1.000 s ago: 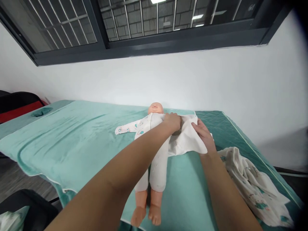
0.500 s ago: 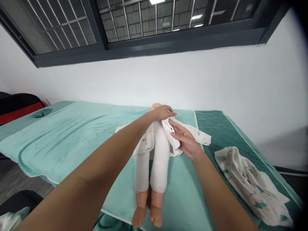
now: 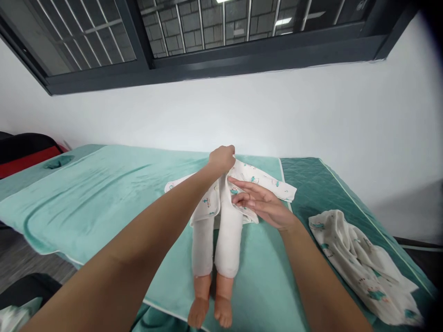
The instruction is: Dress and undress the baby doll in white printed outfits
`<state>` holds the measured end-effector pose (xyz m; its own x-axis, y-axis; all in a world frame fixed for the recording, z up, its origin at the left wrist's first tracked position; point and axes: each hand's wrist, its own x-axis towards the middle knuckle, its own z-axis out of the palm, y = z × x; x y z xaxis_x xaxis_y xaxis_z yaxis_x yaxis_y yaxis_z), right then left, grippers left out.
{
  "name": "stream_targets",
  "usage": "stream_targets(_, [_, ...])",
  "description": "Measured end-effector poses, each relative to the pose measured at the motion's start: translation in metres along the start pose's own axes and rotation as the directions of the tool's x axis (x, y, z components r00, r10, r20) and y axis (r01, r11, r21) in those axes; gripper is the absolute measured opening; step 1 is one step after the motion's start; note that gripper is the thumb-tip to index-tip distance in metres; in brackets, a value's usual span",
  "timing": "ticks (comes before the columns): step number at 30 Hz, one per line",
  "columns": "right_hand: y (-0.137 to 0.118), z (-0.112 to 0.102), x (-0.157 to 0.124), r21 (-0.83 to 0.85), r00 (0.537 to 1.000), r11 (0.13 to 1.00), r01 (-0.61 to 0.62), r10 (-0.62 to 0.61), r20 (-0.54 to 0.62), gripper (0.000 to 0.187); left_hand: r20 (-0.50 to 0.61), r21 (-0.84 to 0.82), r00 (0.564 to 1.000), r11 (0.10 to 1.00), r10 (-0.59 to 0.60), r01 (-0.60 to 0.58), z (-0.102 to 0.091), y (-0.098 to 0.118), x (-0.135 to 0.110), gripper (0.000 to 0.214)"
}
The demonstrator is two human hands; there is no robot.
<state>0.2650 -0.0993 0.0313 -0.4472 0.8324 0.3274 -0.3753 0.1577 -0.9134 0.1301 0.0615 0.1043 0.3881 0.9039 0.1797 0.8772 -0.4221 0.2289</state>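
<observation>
A baby doll with white cloth legs lies on its back, feet toward me. Its head is hidden behind my left hand. A white printed baby jacket is on the doll, one sleeve stretched out to each side. My left hand pinches the jacket's edge near the neck, its fingers closed on the cloth. Over the jacket's right front panel hovers my right hand, fingers mostly stretched out, the fingertips at the cloth.
A mint-green sheet covers much of the bed, with a darker green quilted cover at the right. Crumpled printed baby clothing lies on that cover. A white wall and barred window stand behind.
My left hand has moved slightly left and closed on the jacket's edge. The right front panel, folded back before, now lies over the doll's side. My right hand has let go and its fingers straightened.
</observation>
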Motion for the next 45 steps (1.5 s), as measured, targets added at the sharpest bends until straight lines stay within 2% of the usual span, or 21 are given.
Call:
stream_targets(3, [-0.007,0.003,-0.001,0.010,0.999,0.999,0.047,-0.047,-0.007,0.040,-0.044,-0.045,0.999,0.999,-0.024,0.022,0.004,-0.008,-0.005,0.032])
stream_targets(6, [-0.007,-0.002,0.000,-0.047,0.972,0.986,0.161,-0.166,-0.167,0.030,-0.098,-0.102,0.995,0.995,-0.029,0.019,0.008,-0.014,-0.008,0.034])
stream_targets(8, [-0.003,-0.008,0.003,-0.170,0.936,0.965,0.198,-0.238,-0.261,0.028,-0.124,-0.156,0.992,0.988,-0.025,0.006,0.008,-0.019,-0.009,0.034])
stream_targets(10, [0.004,-0.011,0.006,-0.361,0.919,0.918,0.163,-0.274,-0.284,0.029,-0.130,-0.238,0.991,0.971,-0.028,-0.003,0.008,-0.024,-0.009,0.030])
stream_targets(12, [0.013,-0.007,0.010,-0.567,0.921,0.815,0.117,-0.302,-0.245,0.029,-0.123,-0.334,0.992,0.942,-0.035,-0.008,0.008,-0.028,-0.009,0.025])
stream_targets(14, [0.020,0.003,0.014,-0.741,0.936,0.664,0.099,-0.315,-0.157,0.032,-0.106,-0.424,0.994,0.906,-0.029,-0.019,0.010,-0.031,-0.010,0.022])
stream_targets(18, [0.027,0.030,0.018,-0.926,0.960,0.360,0.116,-0.279,0.012,0.041,-0.079,-0.544,0.997,0.838,0.010,-0.052,0.019,-0.034,-0.013,0.026])
stream_targets(20, [0.027,0.039,0.017,-0.954,0.965,0.273,0.125,-0.256,0.053,0.041,-0.086,-0.587,0.996,0.808,0.000,-0.050,0.025,-0.036,-0.014,0.029])
stream_targets(22, [0.026,0.043,0.017,-0.962,0.967,0.237,0.135,-0.245,0.076,0.038,-0.096,-0.629,0.995,0.776,-0.027,-0.039,0.028,-0.037,-0.015,0.032])
stream_targets(24, [0.025,0.042,0.017,-0.954,0.963,0.262,0.143,-0.262,0.072,0.034,-0.104,-0.666,0.993,0.745,-0.053,-0.030,0.028,-0.036,-0.017,0.033])
stream_targets(26, [0.024,0.038,0.017,-0.929,0.949,0.342,0.144,-0.315,0.031,0.031,-0.117,-0.718,0.991,0.695,-0.062,-0.042,0.025,-0.035,-0.019,0.030])
stream_targets(29, [0.025,0.029,0.016,-0.869,0.914,0.474,0.139,-0.398,-0.071,0.027,-0.194,-0.843,0.975,0.527,-0.104,-0.112,0.017,-0.039,-0.025,0.021])
stream_targets(31, [0.026,0.024,0.015,-0.846,0.904,0.518,0.128,-0.412,-0.115,0.028,-0.276,-0.872,0.939,0.465,-0.207,-0.153,0.015,-0.050,-0.037,0.019])
stream_targets(33, [0.028,0.021,0.015,-0.853,0.912,0.509,0.114,-0.395,-0.114,0.033,-0.349,-0.827,0.885,0.545,-0.309,-0.135,0.016,-0.066,-0.060,0.016])
stream_targets(36, [0.030,0.022,0.017,-0.897,0.934,0.430,0.105,-0.353,-0.060,0.040,-0.340,-0.720,0.864,0.694,-0.371,0.015,0.028,-0.091,-0.117,0.015])
stream_targets(38, [0.032,0.024,0.018,-0.908,0.938,0.406,0.107,-0.343,-0.043,0.042,-0.242,-0.705,0.887,0.700,-0.393,0.117,0.038,-0.104,-0.162,0.017])
stream_targets(41, [0.034,0.025,0.017,-0.876,0.916,0.472,0.102,-0.388,-0.102,0.038,-0.080,-0.668,0.937,0.716,-0.339,0.202,0.048,-0.112,-0.217,0.024])
stream_targets(43, [0.036,0.022,0.011,-0.835,0.873,0.545,0.079,-0.442,-0.207,0.033,-0.055,-0.634,0.962,0.753,-0.269,0.174,0.051,-0.113,-0.238,0.029])
stream_targets(45, [0.039,0.019,-0.001,-0.782,0.812,0.623,0.034,-0.473,-0.342,0.030,-0.071,-0.584,0.981,0.805,-0.181,0.107,0.052,-0.113,-0.247,0.032])
